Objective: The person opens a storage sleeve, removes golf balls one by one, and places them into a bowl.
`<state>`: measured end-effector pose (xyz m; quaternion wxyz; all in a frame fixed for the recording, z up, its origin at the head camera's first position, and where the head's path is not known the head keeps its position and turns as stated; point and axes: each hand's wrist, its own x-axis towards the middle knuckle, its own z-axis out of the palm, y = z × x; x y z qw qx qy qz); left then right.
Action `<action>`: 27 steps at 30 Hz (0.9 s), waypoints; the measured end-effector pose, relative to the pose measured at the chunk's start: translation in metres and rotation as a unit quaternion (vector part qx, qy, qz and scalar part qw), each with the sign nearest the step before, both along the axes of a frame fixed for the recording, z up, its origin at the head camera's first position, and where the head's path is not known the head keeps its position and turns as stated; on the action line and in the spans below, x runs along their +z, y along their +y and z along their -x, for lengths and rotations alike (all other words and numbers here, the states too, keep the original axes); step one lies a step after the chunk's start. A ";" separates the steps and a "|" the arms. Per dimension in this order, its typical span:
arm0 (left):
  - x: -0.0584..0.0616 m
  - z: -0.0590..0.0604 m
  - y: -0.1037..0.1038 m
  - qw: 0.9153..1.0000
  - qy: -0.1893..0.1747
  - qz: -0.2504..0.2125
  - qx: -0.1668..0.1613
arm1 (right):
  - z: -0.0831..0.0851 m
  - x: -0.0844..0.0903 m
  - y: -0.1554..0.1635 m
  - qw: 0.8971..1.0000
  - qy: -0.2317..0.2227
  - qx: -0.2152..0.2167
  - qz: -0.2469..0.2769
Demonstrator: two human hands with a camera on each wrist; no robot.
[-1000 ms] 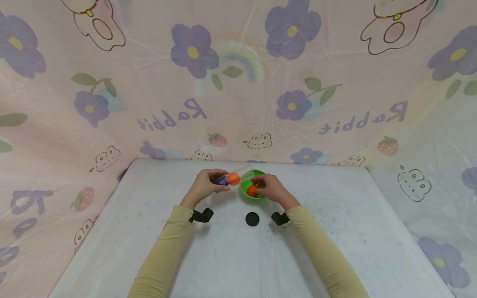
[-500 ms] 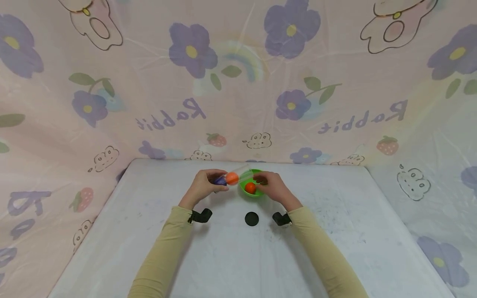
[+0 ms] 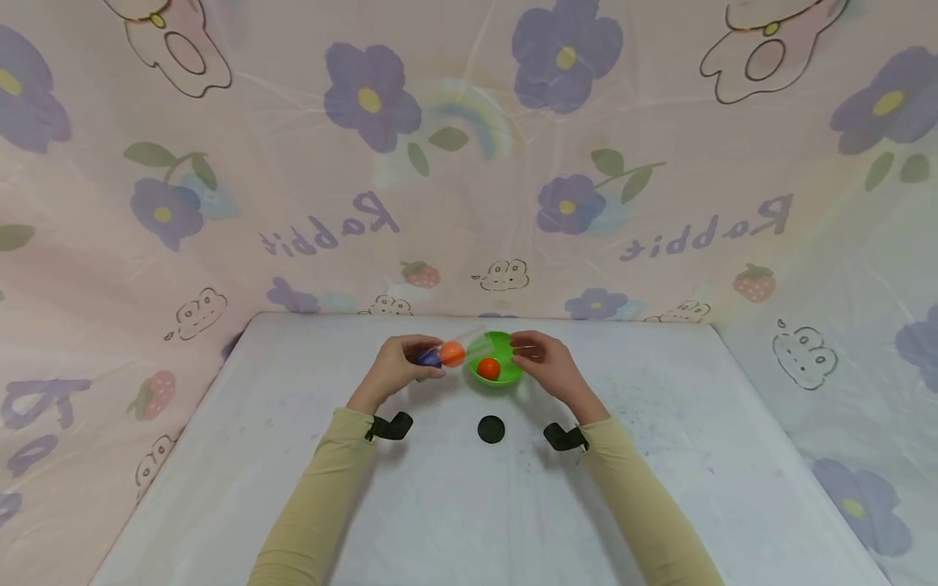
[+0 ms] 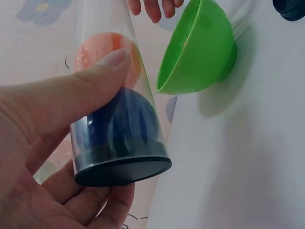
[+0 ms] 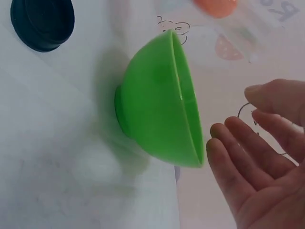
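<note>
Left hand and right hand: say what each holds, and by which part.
The left hand grips the clear tube around its lower end, near the dark cap, thumb across its side. The right hand holds nothing, open beside the green bowl.

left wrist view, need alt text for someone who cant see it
A left hand holds a clear tube with a dark cap at its base, a blue ball and an orange ball inside. Beside it a green bowl sits on a white table.

A white table (image 3: 659, 488) — its top scuffed with faint grey marks — carries the things. On it stands a green bowl (image 3: 506, 376) (towards the far edge), and nearer the person lies a round black lid (image 3: 491, 429), a little apart from the bowl.
</note>
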<state>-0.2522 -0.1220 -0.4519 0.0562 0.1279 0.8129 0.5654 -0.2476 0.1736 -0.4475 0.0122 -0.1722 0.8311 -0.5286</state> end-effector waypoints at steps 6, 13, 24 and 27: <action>-0.003 0.001 -0.001 1.000 -0.004 0.002 -0.007 | -0.017 0.022 0.000 0.999 -0.033 -0.003 0.024; -0.002 0.000 0.001 1.000 -0.011 0.005 -0.017 | -0.022 0.024 0.006 0.997 -0.056 -0.007 0.054; 0.000 0.001 0.004 1.000 -0.011 0.017 -0.023 | -0.005 -0.009 0.015 0.981 -0.111 0.020 0.161; 0.002 0.001 0.005 0.999 -0.005 0.020 -0.031 | -0.004 -0.011 0.014 0.979 -0.107 0.027 0.171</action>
